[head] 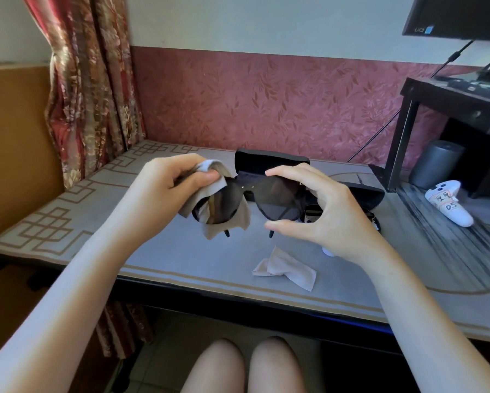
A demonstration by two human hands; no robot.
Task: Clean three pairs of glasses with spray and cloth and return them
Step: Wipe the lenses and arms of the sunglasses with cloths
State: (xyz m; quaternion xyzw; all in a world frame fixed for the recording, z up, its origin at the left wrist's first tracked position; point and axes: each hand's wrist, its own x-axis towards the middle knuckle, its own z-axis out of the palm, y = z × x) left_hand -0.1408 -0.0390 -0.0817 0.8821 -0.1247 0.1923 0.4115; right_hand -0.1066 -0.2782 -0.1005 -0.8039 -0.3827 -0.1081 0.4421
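From the head camera, both hands are raised above the desk (181, 268) and share one pair of dark sunglasses (277, 198), held level in the air between them with the lenses facing the camera and the temple tips pointing down. The left hand (170, 188) pinches a beige cloth (212, 231) over the upper outer corner of the lens on the left, thumb on the near side and fingers curled behind; the cloth wraps that lens edge and hangs loose below it. The right hand (317, 211) clamps the other lens by its frame, forefinger along the top rim and thumb under the bottom rim, with the remaining fingers curled behind. The two hands are apart, with the bridge of the sunglasses between them. Just behind the sunglasses an open black case (272, 160) lies on the desk, its lid standing up. A second pair of glasses (313, 212) shows partly behind the right hand, in front of another dark case (362, 194). A second cloth (286, 269) lies crumpled on the desk below the right hand, near the front edge. A small white object (328, 252) peeks from under the right wrist; what it is cannot be told. Far to the right a white controller (448, 202) lies near a grey cylinder (433, 163).
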